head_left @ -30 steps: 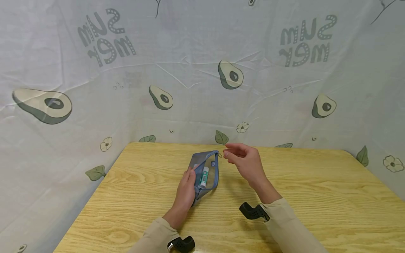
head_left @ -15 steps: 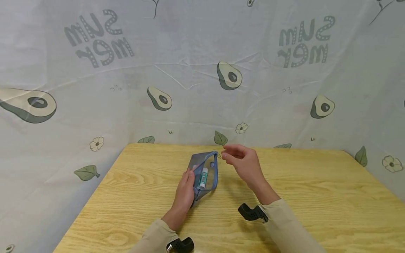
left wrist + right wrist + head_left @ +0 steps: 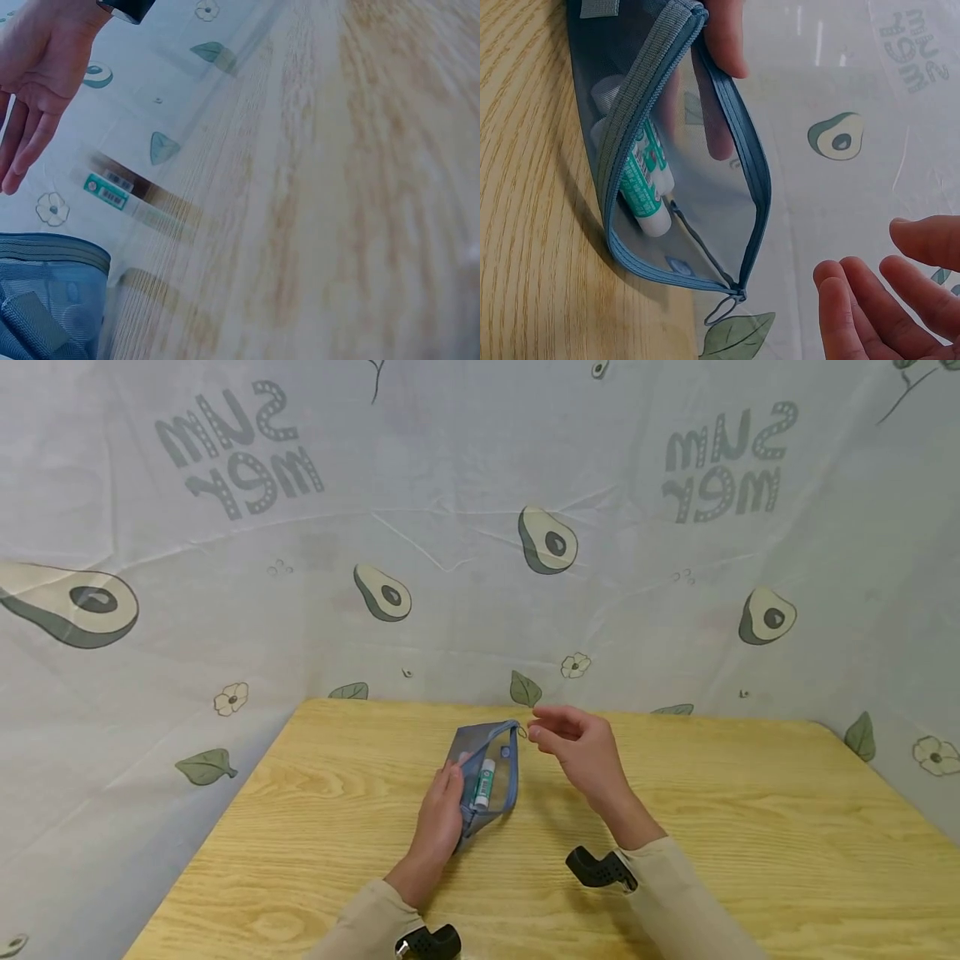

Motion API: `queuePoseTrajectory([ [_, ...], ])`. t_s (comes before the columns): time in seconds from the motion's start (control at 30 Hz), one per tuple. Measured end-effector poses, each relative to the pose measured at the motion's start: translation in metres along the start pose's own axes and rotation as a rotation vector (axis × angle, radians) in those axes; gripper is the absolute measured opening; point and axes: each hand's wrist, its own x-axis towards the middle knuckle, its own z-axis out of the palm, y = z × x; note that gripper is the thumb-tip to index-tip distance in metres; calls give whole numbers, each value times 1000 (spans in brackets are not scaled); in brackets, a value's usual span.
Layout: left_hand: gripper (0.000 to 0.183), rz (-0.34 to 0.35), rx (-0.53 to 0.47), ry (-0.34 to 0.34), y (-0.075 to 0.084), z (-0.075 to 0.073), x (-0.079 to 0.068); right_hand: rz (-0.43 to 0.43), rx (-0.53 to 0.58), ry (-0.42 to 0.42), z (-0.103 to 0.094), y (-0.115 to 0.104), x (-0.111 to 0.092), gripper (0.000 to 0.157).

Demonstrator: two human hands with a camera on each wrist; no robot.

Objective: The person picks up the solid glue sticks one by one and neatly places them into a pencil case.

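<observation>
A blue mesh zip pouch (image 3: 513, 777) stands unzipped over the table, its mouth gaping to the right. My left hand (image 3: 437, 814) grips it from the left side, thumb on the near face and other fingers behind. Inside the pouch lie green-and-white glue sticks (image 3: 640, 191); the right wrist view shows two side by side. A small cord loop (image 3: 724, 309) hangs at the zip's far end. Close to that loop, my right hand (image 3: 579, 747) is held with fingers loosely bent and nothing between them. The right wrist view shows its fingers (image 3: 870, 315) apart from the pouch.
The wooden table (image 3: 750, 810) extends to both sides of the hands. A pale curtain (image 3: 465, 643) printed with avocados and leaves rises behind and along the sides. Black wrist cameras (image 3: 600, 867) sit at both sleeves.
The hands and the pouch hold nearly still; only the head view has shifted slightly. The pouch stays unzipped with the glue sticks inside.
</observation>
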Motion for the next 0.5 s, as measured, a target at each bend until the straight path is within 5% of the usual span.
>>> queuePoseTrajectory([
  [0.5, 58, -33, -14, -4, 1, 0, 1, 7, -10, 18, -9, -7, 1, 35],
])
